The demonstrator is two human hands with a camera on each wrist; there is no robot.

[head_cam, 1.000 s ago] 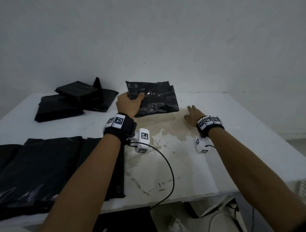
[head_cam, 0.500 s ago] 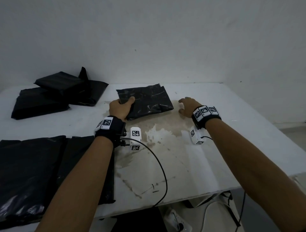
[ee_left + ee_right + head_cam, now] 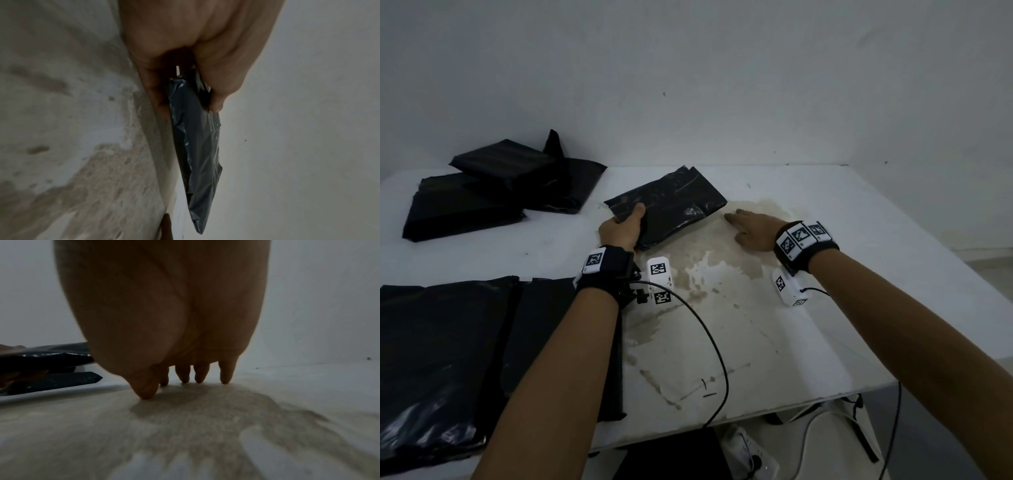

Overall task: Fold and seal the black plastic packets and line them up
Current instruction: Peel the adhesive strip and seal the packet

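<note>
Since a second before, the folded black packet (image 3: pixel 667 205) had come down from a raised, tilted hold toward the tabletop (image 3: pixel 859 240), and the right hand (image 3: pixel 753 229) had slid a little closer to it. Now the left hand (image 3: pixel 621 231) pinched the packet's near-left corner, thumb on top and fingers underneath; the left wrist view showed the packet (image 3: pixel 195 138) clamped edge-on between thumb and fingers. Its far edge seemed to sit on or just above the tabletop, though which could not be told. The right hand lay spread just right of the packet, apart from it, with its fingertips (image 3: pixel 225 379) touching the stained patch (image 3: pixel 722 274) of the tabletop. Well left of the packet, near the wall, a loose heap of finished folded packets (image 3: pixel 493 192) lay overlapping, not in a tidy row. Nearer the person than the packet, on the left, flat unfolded black bags (image 3: pixel 448 342) waited. As a judgement, this packet looked folded already, and the step in hand was setting it down for sealing or placing. The next move probably called for lowering it flat, then either pressing its fold shut with the free right hand, or carrying it left to join the finished ones, squared against their edges.
</note>
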